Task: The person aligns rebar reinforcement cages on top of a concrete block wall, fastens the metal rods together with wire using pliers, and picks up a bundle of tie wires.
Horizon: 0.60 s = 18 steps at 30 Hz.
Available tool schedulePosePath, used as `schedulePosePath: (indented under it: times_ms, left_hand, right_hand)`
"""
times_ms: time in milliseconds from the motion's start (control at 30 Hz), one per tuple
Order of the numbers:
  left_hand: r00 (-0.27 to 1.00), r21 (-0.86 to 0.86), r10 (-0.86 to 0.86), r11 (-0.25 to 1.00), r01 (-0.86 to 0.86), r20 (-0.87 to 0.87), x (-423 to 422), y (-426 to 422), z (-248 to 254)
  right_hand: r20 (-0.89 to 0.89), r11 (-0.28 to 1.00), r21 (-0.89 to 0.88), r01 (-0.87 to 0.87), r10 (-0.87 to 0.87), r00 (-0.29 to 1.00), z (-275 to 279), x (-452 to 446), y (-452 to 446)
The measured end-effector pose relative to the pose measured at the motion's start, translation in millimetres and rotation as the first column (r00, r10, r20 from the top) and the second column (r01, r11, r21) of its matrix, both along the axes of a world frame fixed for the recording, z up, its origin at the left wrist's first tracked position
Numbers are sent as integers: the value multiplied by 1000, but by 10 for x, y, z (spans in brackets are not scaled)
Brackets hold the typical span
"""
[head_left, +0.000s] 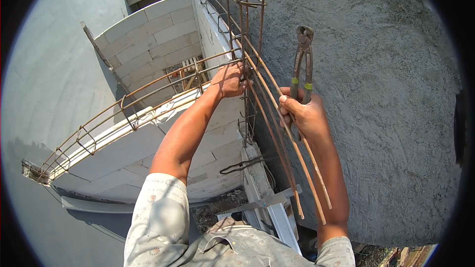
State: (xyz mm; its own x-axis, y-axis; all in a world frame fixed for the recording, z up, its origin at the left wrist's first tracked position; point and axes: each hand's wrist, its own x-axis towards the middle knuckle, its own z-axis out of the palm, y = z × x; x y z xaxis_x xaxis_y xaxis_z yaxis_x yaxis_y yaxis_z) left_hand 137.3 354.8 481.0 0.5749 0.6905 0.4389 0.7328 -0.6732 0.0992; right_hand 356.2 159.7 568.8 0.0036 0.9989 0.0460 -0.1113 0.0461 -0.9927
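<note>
My left hand [230, 80] is closed at the corner where the horizontal rebar meets the upright bars [243, 24]; its fingertips are partly hidden behind the steel, and what they grip is too small to tell. My right hand [303, 111] is wrapped round the grips of pincers [303, 57], whose jaws point up. Long loose ends of rebar [297, 155] run down past that hand, close to its fingers and forearm. A rebar cage with stirrups [128, 106] lies along the top of the white block wall on the left.
The white block wall [114, 168] curves to the left, with another block wall [153, 34] beyond it. A rough grey cement wall [386, 94] fills the right side. Below are a bent rebar loop [242, 165], metal channels [283, 225] and rubble.
</note>
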Motion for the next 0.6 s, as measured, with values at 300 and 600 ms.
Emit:
schedulePosePath:
  times_ms: [300,600]
  left_hand:
    - [998,88,-10,996,5,56,68,-101,76]
    - [999,-18,23,1000,-22,43,53,-95,35]
  right_hand:
    - [-154,1000,-8,11,-12,988,-10,31,34]
    - [-216,999,-47,-27,16,976,-16,-27,-1]
